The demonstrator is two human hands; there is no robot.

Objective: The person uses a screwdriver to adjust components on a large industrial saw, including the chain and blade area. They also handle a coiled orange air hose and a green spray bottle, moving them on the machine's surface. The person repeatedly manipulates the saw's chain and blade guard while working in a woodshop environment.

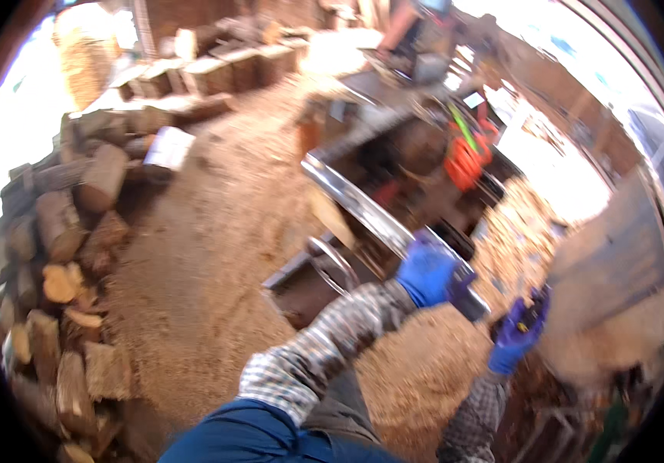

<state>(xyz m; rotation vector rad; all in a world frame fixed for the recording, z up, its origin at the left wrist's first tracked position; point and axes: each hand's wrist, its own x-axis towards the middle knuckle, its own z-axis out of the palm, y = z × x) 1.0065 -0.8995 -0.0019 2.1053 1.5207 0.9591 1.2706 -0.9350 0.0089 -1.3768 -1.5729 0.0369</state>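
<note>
A long dark metal box with a bright rim stands in front of me, slanting across the middle. My left hand, in a blue glove, is closed over the rim at the box's near corner; blur smears its fingertips. Farther right, my right hand, gloved in blue and purple, curls around a small black-and-yellow thing, too blurred to name. An orange chainsaw with a bright green strip lies in the box, beyond my left hand.
Split logs are piled along the left, with a white can beside them. Sawdust covers the floor. A curved metal handle rises beside the box. A wide board leans at the right. A log row stands behind.
</note>
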